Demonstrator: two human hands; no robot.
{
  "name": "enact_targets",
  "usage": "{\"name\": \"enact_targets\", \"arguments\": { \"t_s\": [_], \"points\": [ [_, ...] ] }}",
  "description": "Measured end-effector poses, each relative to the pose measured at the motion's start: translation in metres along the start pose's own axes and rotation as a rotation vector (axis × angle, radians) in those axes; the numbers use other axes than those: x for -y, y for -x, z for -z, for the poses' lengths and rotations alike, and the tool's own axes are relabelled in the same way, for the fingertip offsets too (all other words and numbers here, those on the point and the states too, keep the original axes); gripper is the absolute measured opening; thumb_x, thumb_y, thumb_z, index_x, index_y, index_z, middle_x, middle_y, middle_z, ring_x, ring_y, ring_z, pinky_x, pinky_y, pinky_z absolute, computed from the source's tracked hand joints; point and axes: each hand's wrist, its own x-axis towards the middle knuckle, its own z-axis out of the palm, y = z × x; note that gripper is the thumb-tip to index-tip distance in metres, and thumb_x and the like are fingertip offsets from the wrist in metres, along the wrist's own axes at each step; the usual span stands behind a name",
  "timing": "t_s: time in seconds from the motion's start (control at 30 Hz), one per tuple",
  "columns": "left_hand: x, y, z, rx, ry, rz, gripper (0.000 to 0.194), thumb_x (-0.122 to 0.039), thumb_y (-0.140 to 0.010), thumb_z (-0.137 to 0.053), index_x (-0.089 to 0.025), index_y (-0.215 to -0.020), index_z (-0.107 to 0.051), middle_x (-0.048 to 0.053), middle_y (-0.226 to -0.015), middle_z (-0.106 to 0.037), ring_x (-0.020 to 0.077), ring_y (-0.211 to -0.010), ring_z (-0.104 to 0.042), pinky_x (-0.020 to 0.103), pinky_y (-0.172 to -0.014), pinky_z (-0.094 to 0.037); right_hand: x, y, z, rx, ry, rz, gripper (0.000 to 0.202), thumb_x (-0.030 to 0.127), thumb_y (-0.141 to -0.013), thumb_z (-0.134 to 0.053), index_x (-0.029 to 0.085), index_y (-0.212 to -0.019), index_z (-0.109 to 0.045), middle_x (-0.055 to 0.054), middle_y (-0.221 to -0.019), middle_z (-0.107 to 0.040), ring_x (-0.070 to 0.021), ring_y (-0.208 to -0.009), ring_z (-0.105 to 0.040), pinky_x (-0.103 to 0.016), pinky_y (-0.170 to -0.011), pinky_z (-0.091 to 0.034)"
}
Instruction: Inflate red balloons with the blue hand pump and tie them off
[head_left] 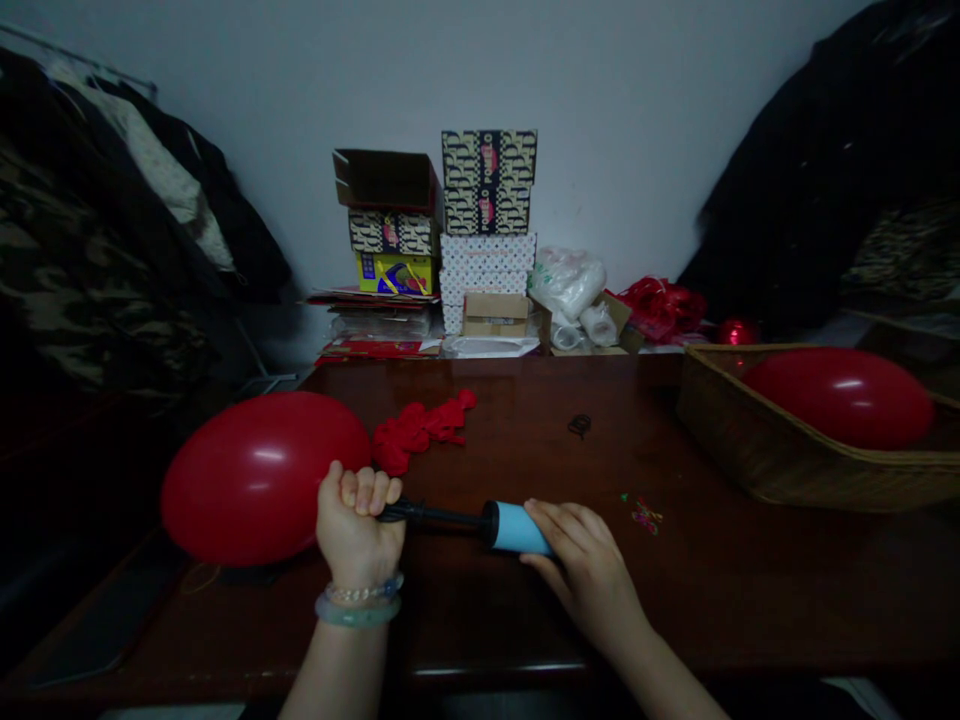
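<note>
Low in the frame, left of centre, the left hand (358,515) makes a clenched fist; lower right of centre, the right hand (585,560) curls, angled leftward.

Dark brown table (517,440): limp red balloons (421,428), black tangle (579,427), colorful bits (646,516), wicker basket (724,455).

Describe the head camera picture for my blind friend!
A pump is held above a dark table, left grip around its black end, right grip on its blue end. A big red balloon is beside the left grip; another red balloon sits in a basket.
</note>
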Motion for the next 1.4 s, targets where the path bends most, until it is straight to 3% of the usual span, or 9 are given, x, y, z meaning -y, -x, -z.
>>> {"name": "enact_targets", "arguments": {
  "t_s": [0.33,0.5,0.67,1.03,1.2,1.4],
  "points": [
    [0.036,0.023,-0.008,0.018,-0.048,0.095,0.047,-0.025,-0.081,-0.06,-0.019,-0.052,-0.023,-0.008,-0.039,-0.024,0.0055,-0.034,-0.024,0.022,-0.039,-0.026,0.021,-0.001,-0.002,0.016,-0.087,-0.059,0.052,0.029,-0.086,-0.064,0.021,-0.134,-0.048,-0.009,-0.123,-0.062,-0.0268,-0.104,-0.055,-0.044,-0.089,-0.046],
    [0.044,0.027,-0.01,0.015,-0.083,0.092,0.048,-0.03,-0.083,-0.059,-0.019,-0.051,-0.026,-0.008,-0.039,-0.024,0.0063,-0.034,-0.022,0.023,-0.038,-0.025,0.024,-0.002,-0.002,0.052,-0.124,-0.081,0.054,0.028,-0.083,-0.066,0.024,-0.134,-0.049,-0.009,-0.122,-0.063,-0.0268,-0.103,-0.056,-0.043,-0.088,-0.047],
    [0.035,0.02,-0.009,0.028,-0.084,0.049,0.046,-0.026,-0.083,-0.058,-0.019,-0.05,-0.025,-0.008,-0.038,-0.024,0.0065,-0.034,-0.023,0.023,-0.038,-0.025,0.022,-0.005,-0.002,0.075,-0.133,-0.079,0.055,0.028,-0.083,-0.067,0.024,-0.135,-0.048,-0.007,-0.124,-0.062,-0.0259,-0.107,-0.055,-0.042,-0.091,-0.047],
    [-0.009,0.0,-0.002,-0.021,-0.018,-0.035,0.042,-0.017,-0.08,-0.053,-0.019,-0.052,-0.021,-0.007,-0.039,-0.023,0.0069,-0.034,-0.021,0.022,-0.038,-0.025,-0.004,-0.004,0.0,0.003,-0.04,0.021,0.052,0.034,-0.088,-0.061,0.022,-0.136,-0.047,-0.008,-0.128,-0.061,-0.0244,-0.113,-0.054,-0.042,-0.097,-0.046],
    [-0.005,0.001,-0.001,-0.015,-0.003,-0.026,0.043,-0.018,-0.08,-0.055,-0.019,-0.052,-0.022,-0.008,-0.039,-0.024,0.0069,-0.035,-0.021,0.022,-0.038,-0.024,-0.004,-0.001,-0.001,-0.002,-0.017,-0.005,0.05,0.032,-0.089,-0.061,0.021,-0.135,-0.047,-0.007,-0.127,-0.061,-0.0251,-0.112,-0.053,-0.043,-0.097,-0.045],
    [0.014,0.009,-0.005,-0.009,-0.019,0.008,0.044,-0.02,-0.08,-0.056,-0.019,-0.051,-0.023,-0.008,-0.039,-0.023,0.0067,-0.035,-0.021,0.022,-0.038,-0.024,0.005,0.0,-0.002,0.007,-0.034,-0.047,0.051,0.032,-0.088,-0.062,0.022,-0.135,-0.047,-0.007,-0.127,-0.061,-0.0266,-0.109,-0.053,-0.044,-0.094,-0.045]
  ]
}}
